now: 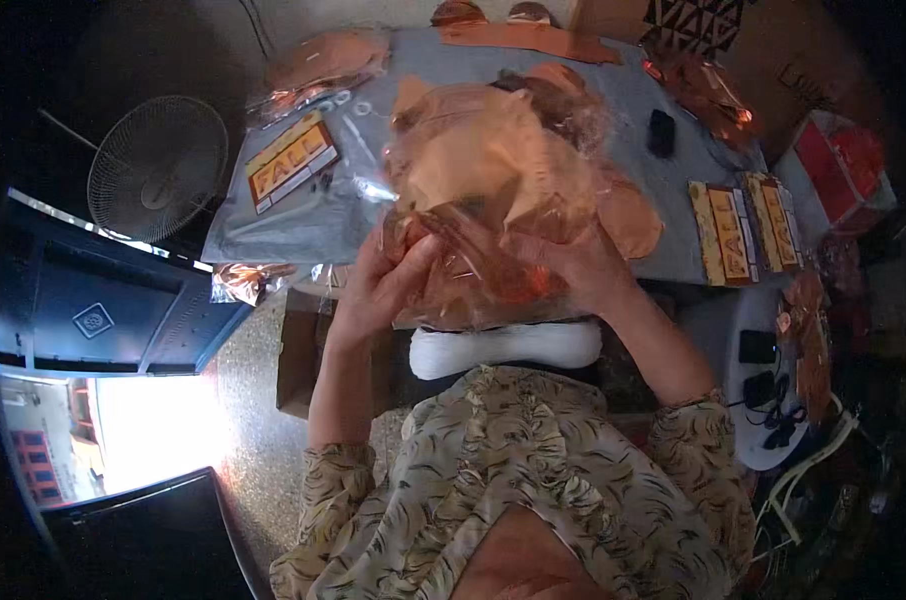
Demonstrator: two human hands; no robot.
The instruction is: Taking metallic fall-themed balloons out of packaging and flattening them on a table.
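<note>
A clear plastic bag (pixel 488 160) with flat tan-orange shapes in it is held up before me, above the table's near edge. My left hand (pixel 391 280) grips its lower left side, the thumb lying over the crumpled film. On the lower right side, my right hand (pixel 573 262) has its fingers closed on the same bag. The bag's lower part is wrinkled and shiny between my hands. What the shapes inside are, I cannot tell. Just right of the bag, a rounded orange piece (pixel 633 215) lies on the table.
The grey-covered table (pixel 358 225) bears a yellow and brown printed card (pixel 291 162) at left and two more cards (pixel 725 232) at right. A packed orange bundle (pixel 328 65) lies far left, a black object (pixel 661 133) far right. A fan (pixel 158 168) stands left; an open carton (pixel 298 350) sits below.
</note>
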